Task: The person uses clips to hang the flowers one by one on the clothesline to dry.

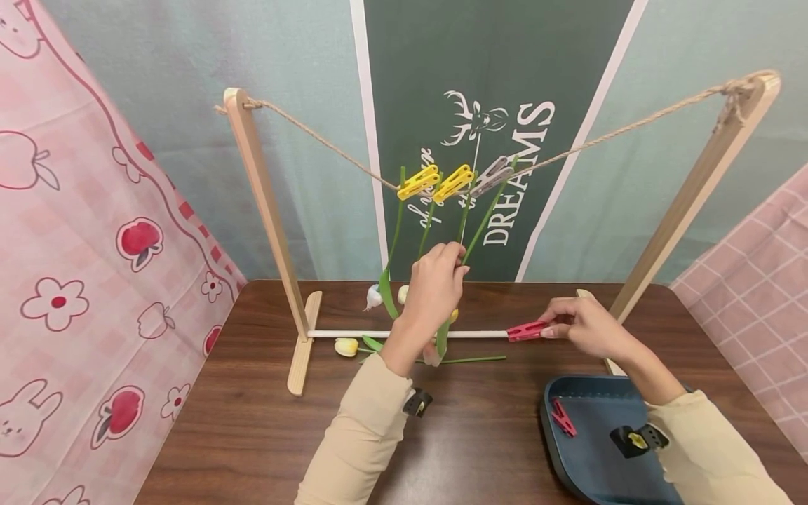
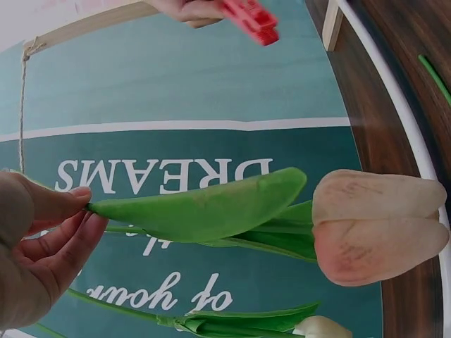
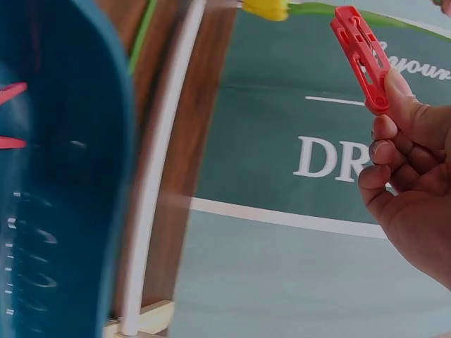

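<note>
My left hand [image 1: 435,284] pinches the stem of a pale pink tulip [image 2: 380,229] between thumb and fingers. The flower hangs head down, and its stem top reaches the rope [image 1: 631,130] beside a grey clothespin [image 1: 492,177]. My right hand [image 1: 583,326] grips one end of a red clothespin [image 1: 526,332] with thumb and fingers, over the right part of the white bar [image 1: 353,334]. On the rope, a yellow clothespin [image 1: 418,182], a second yellow clothespin [image 1: 453,184] and the grey one hold other tulip stems. My left forearm partly hides the hanging flowers.
Wooden posts [image 1: 268,210] carry the rope at both sides. A white-yellow tulip [image 1: 346,346] lies on the brown table [image 1: 240,421] near the bar. At the front right, a dark blue tray [image 1: 552,449] contains another red clothespin [image 1: 564,419]; my right forearm passes over it.
</note>
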The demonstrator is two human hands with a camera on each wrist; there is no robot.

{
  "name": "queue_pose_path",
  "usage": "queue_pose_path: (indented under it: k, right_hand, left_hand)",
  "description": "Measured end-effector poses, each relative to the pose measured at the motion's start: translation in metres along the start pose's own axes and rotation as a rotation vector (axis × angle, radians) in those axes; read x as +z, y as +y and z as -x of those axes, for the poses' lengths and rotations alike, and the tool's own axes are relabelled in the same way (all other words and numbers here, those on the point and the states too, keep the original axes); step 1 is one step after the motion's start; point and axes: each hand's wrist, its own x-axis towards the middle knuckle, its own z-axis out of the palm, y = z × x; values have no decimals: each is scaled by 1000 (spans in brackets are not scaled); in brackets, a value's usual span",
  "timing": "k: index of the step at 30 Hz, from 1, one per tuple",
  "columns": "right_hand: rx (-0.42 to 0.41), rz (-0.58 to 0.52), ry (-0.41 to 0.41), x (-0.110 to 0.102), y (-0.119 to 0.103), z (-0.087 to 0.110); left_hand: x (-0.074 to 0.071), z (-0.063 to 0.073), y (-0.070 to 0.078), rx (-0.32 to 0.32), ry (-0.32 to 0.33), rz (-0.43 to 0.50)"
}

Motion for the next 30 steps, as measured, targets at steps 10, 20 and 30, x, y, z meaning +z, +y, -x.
queue_pose_path:
  k: [10, 20, 30]
  right_hand:
    - [17, 95, 21, -27, -18, -17]
    - [-35, 224, 120, -63, -41, -40]
    - [42, 294, 158, -97, -69, -63]
  left_hand:
    - [1, 3, 0, -1, -2, 5]
    - [2, 2, 1, 9, 10, -23]
    - [2, 3, 3, -17, -17, -4]
